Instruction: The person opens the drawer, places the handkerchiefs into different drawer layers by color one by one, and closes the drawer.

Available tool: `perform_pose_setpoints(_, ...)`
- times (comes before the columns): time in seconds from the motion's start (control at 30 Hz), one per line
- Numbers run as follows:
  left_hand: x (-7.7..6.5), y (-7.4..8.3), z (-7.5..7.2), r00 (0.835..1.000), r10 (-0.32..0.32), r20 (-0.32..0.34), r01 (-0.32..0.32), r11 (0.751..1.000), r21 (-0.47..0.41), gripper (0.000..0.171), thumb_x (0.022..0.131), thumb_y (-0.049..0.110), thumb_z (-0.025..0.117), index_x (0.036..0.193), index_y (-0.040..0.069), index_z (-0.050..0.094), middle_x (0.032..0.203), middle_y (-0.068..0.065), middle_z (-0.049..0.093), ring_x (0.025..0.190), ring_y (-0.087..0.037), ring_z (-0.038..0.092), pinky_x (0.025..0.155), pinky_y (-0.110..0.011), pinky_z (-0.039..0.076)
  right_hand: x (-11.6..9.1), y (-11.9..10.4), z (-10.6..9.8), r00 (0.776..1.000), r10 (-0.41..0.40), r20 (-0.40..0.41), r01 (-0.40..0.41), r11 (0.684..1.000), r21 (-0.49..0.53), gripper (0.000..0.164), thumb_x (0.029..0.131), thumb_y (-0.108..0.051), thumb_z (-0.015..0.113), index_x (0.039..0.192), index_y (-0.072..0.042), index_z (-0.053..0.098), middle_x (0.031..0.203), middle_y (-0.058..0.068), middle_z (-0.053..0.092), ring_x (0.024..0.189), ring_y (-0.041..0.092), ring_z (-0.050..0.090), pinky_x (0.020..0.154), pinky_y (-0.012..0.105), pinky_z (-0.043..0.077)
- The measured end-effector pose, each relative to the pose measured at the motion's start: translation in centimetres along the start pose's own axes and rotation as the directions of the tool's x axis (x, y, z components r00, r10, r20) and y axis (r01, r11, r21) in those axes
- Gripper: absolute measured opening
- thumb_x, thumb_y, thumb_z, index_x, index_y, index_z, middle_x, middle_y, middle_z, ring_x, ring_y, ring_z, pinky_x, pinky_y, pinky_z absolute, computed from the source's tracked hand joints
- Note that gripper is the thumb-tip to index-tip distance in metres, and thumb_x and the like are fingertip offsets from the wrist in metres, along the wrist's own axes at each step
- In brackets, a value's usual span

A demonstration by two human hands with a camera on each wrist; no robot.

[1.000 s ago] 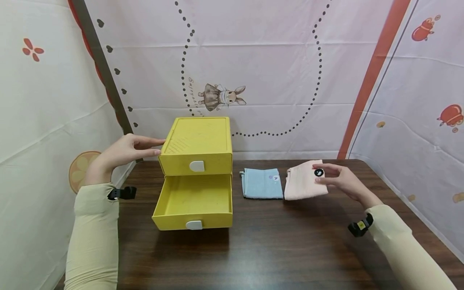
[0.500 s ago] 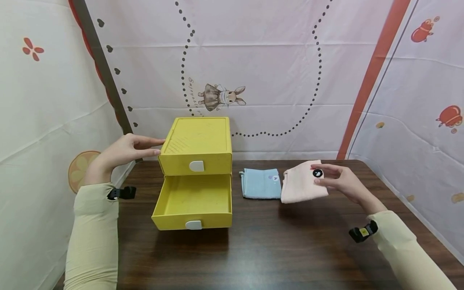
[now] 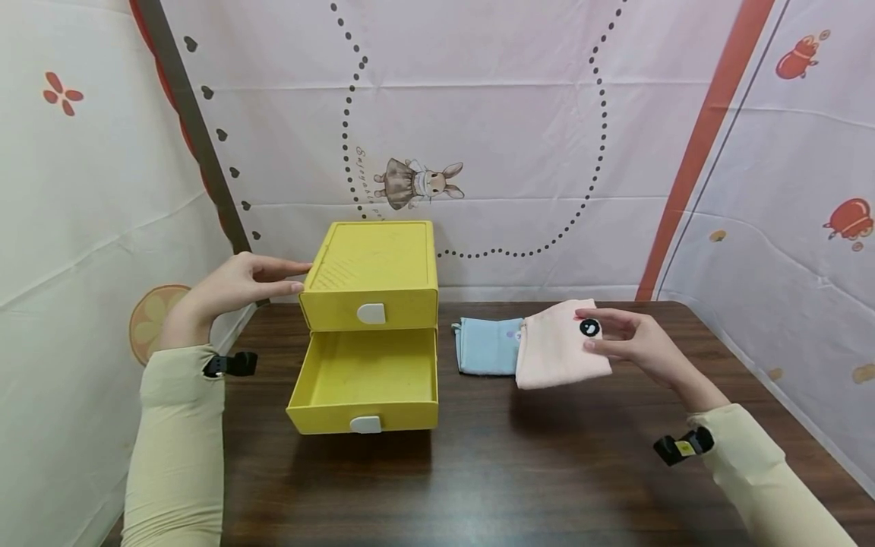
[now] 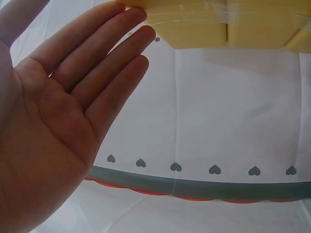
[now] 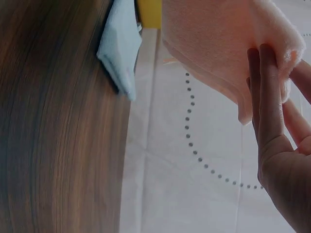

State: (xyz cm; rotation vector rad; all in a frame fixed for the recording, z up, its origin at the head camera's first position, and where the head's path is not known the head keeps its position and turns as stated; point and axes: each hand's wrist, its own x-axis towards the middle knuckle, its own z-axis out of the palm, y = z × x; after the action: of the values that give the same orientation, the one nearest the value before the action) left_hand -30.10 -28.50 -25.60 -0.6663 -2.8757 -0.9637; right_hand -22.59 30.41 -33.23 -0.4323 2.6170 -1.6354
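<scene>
My right hand (image 3: 639, 342) pinches the right edge of a folded pink towel (image 3: 557, 349), which bears a round black patch. In the right wrist view the towel (image 5: 214, 43) hangs above the table, with fingers on both of its sides. To its left a folded light blue towel (image 3: 485, 348) lies on the table, its right part hidden behind the pink one. My left hand (image 3: 235, 285), fingers straight, touches the left side of a yellow two-drawer box (image 3: 372, 258). The lower drawer (image 3: 362, 418) is pulled out and looks bare inside; the upper one is closed.
The dark wooden table (image 3: 506, 471) carries the box and the blue towel. Printed cloth hangs behind the table (image 3: 533, 152) and along both sides. Each drawer front has a white handle (image 3: 371, 313).
My right hand has lifted the pink towel a little and carried it left, so that it now overlaps the blue towel in the head view. My left hand and the box have stayed still.
</scene>
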Motion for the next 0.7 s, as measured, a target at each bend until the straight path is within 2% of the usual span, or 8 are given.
perform_pose_setpoints(0.37,0.0,0.0,0.0,1.0,0.003,-0.002,-0.003,1.0,-0.005,0.047,0.086,0.043,0.067,0.129,0.023,0.061,0.128,-0.004,0.061,0.116,-0.024,0.057,0.09,-0.05,0.049,0.1,-1.5,1.1,0.994,-0.098,0.036,0.097,0.994,0.052,0.054,0.086,-0.011,0.07,0.136,-0.003,0.051,0.125,-0.009,0.06,0.099,0.009,0.067,0.073,0.033,0.057)
perform_pose_setpoints(0.5,0.0,0.0,0.0,1.0,0.002,-0.002,-0.002,1.0,-0.003,0.047,0.086,0.043,0.067,0.129,0.024,0.061,0.129,-0.004,0.061,0.116,-0.024,0.057,0.09,-0.049,0.049,0.2,-2.0,1.5,0.994,-0.1,0.048,0.096,0.992,0.083,0.054,0.086,-0.009,0.07,0.136,-0.002,0.05,0.127,-0.008,0.059,0.102,0.01,0.066,0.075,0.033,0.056)
perform_pose_setpoints(0.7,0.0,0.0,0.0,1.0,0.006,0.002,-0.006,1.0,-0.006,0.046,0.087,0.043,0.067,0.129,0.025,0.061,0.129,-0.004,0.061,0.117,-0.023,0.056,0.091,-0.049,0.048,0.3,-2.7,2.2,0.993,-0.109,0.048,0.105,0.992,0.074,0.055,0.084,-0.011,0.072,0.135,-0.005,0.052,0.128,-0.002,0.06,0.101,0.012,0.067,0.075,0.033,0.056)
